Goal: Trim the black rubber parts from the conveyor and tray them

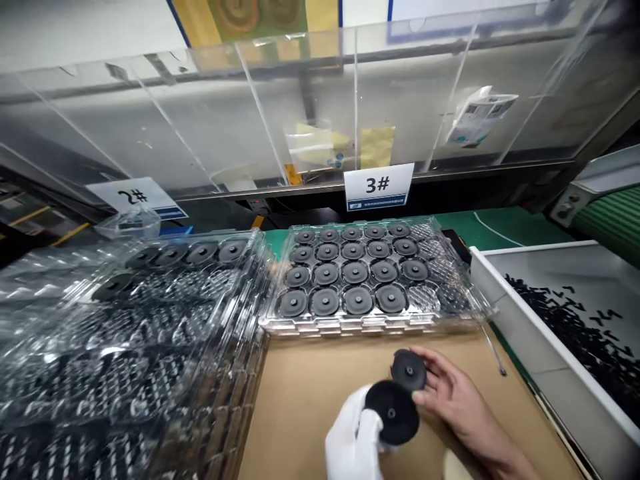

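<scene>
I see the gloved left hand (pixel 353 433) gripping one disc (pixel 397 417); the right hand (pixel 453 397) pinches another disc (pixel 409 370) by its edge; a clear tray (pixel 423 299) sits beyond them.

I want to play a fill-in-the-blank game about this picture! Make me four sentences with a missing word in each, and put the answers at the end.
1. The left hand wears a ____ glove.
2. Together, that hand and the right hand hold ____ round black discs.
3. The sign just behind the middle tray shows the number ____.
4. The white bin with small black pieces is on the ____ side of the picture.

Missing words: white; two; 3; right.
</scene>
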A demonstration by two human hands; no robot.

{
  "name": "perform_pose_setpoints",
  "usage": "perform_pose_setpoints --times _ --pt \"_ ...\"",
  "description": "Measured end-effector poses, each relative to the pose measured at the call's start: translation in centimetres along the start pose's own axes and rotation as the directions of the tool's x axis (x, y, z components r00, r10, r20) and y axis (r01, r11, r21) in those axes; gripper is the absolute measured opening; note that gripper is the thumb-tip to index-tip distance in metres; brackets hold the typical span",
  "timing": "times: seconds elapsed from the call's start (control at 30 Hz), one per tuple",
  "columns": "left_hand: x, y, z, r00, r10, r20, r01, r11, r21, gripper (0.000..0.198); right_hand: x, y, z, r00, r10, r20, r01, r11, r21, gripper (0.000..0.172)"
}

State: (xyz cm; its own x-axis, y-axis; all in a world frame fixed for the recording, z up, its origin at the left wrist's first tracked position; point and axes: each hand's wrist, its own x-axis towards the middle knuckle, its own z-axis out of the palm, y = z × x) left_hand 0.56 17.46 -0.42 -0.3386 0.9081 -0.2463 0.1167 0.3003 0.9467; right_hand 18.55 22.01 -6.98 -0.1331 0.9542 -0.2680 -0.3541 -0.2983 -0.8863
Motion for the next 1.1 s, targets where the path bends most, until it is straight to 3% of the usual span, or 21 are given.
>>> perform_pose_setpoints --times 0.07,0.1,0.17,0.27,0.43,0.73,0.83,0.93,1.0,1.1 --pt "-1.7 -3.2 -2.3 0.999 -0.042 -0.001 0.042 0.997 0.071 0.037 -0.9 -1.4 1.1 0.997 -0.052 -0.052 0.048 0.997 -0.068 0.077" --pt "-2.2 -4.9 -3.4 1.0 0.001 -0.02 0.002 0.992 0.128 0.037 -1.7 -2.2 1.9 0.995 -0.084 -0.056 0.077 0.991 -0.107 0.076" --pt "-2.7 -8.0 -5.1 0.979 0.198 -0.038 -0.183 0.951 0.249 0.037 -3.6 -4.1 3.6 0.985 -0.167 -0.034 0.16 0.973 -0.166 0.073" --pt "-2.6 -10.6 -6.0 0.906 0.42 0.049 -0.404 0.827 0.39 0.037 -6.9 -6.4 6.2 0.961 -0.275 -0.033 0.264 0.945 -0.19 0.068" --pt "-2.2 -10.7 -5.1 0.878 0.477 0.036 -0.442 0.78 0.443 0.039 -10.5 -7.4 8.4 0.933 -0.355 -0.066 0.334 0.918 -0.216 0.07" --pt "-2.6 -10.2 -4.7 0.923 0.384 0.031 -0.367 0.853 0.37 0.037 -13.1 -6.1 7.7 0.93 -0.36 -0.074 0.328 0.903 -0.277 0.068" --pt "-2.5 -10.5 -4.9 0.918 0.394 0.035 -0.375 0.839 0.394 0.037 -12.5 -5.6 6.9 0.939 -0.335 -0.081 0.296 0.904 -0.31 0.069" --pt "-2.4 -10.9 -5.2 0.891 0.451 0.054 -0.427 0.792 0.437 0.038 -9.6 -6.5 4.8 0.937 -0.34 -0.072 0.285 0.87 -0.402 0.069" --pt "-2.3 -11.2 -5.3 0.878 0.477 0.052 -0.441 0.76 0.478 0.036 -6.5 -8.3 2.7 0.902 -0.425 -0.072 0.32 0.771 -0.551 0.066" --pt "-2.2 -11.2 -5.2 0.884 0.466 -0.027 -0.386 0.763 0.519 0.032 -1.3 -11.7 -0.6 0.837 -0.546 -0.031 0.304 0.511 -0.804 0.061"
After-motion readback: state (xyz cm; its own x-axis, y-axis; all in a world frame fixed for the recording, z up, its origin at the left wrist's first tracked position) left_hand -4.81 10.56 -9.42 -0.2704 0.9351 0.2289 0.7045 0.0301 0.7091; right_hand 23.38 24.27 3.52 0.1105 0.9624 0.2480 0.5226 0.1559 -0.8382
